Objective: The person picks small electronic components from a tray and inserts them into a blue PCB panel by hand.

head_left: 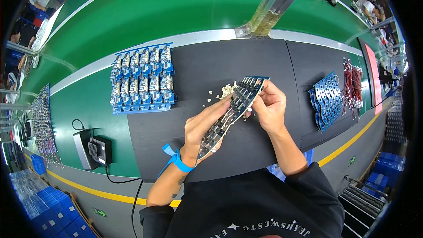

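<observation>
A panel of dark circuit boards with blue edges [230, 113] is held up, tilted, above the black work mat. My left hand [199, 128] is closed on its left side, fingers lying along the face; a blue band circles that wrist. My right hand [272, 109] grips the panel's upper right edge, with its fingertips partly hidden behind it. A small white piece shows under the panel near those fingers, and I cannot tell whether they hold it. Small cream-white connectors [228, 89] lie in a loose pile just beyond the panel, some scattered around.
Populated blue board panels [142, 79] lie at the left of the black mat [198, 61]. To the right are bare blue panels [327, 99] and red-brown wire bundles [353, 83]. A metal post [269, 11] rises behind. A black device [100, 150] with a cable stands left.
</observation>
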### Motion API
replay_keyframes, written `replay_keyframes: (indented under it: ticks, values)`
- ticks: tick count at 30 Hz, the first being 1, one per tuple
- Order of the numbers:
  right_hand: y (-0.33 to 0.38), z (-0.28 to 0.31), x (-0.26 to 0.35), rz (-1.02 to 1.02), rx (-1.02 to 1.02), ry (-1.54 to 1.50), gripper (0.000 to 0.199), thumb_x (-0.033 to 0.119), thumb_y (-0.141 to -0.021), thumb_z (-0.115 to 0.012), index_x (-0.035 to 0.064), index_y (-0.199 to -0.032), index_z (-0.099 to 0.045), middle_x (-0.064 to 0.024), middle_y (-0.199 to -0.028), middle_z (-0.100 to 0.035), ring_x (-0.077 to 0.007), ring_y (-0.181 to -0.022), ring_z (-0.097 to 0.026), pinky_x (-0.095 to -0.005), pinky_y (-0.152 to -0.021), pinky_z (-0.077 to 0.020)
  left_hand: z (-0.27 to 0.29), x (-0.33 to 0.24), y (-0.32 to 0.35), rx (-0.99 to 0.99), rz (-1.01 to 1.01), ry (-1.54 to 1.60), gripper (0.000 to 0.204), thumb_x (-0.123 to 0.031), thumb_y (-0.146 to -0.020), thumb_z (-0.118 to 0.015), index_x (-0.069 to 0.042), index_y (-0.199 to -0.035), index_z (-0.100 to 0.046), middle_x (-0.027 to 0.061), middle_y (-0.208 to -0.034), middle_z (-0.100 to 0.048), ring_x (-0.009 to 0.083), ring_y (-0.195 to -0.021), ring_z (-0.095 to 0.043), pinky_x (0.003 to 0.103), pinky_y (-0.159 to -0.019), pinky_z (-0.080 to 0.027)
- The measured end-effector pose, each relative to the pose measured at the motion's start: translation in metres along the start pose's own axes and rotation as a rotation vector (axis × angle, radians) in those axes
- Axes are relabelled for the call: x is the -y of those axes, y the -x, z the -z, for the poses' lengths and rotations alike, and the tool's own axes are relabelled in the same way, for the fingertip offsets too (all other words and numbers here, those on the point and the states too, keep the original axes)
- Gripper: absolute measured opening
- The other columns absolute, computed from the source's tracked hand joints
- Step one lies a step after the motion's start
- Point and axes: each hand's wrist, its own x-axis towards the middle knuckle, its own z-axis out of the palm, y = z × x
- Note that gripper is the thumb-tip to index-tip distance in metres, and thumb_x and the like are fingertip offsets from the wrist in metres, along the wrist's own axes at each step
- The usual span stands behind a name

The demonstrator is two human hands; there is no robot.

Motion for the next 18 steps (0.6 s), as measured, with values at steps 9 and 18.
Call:
replay_keyframes:
  ticks: [9,18]
  values:
    - [0.0040,0.0051,-0.0032,0.038,0.026,0.023,0.006,0.000,-0.087,-0.056,-0.0028,-0.091,-0.052,-0.0072,-0.071,-0.060,-0.0076,-0.054,-0.054,-0.0193,-0.048,-0.0437,0.0030,0.0024,0.0028,0.123,-0.008,0.056,0.041,0.000,-0.072,-0.065,0.006,-0.111,-0.057,0.0250,-0.113,-0.057,0.0347,-0.101,-0.060,0.035,-0.084,-0.049]
    - [0.0011,0.0027,0.0005,0.034,-0.049,-0.031,0.007,-0.002,-0.086,-0.056,-0.0025,-0.091,-0.051,-0.0085,-0.073,-0.060,-0.0083,-0.054,-0.055,-0.0197,-0.048,-0.0446,0.0014,0.0040,0.0035,0.114,-0.003,0.052,0.038,0.000,-0.073,-0.065,0.006,-0.109,-0.058,0.0246,-0.111,-0.058,0.0345,-0.100,-0.061,0.035,-0.084,-0.050]
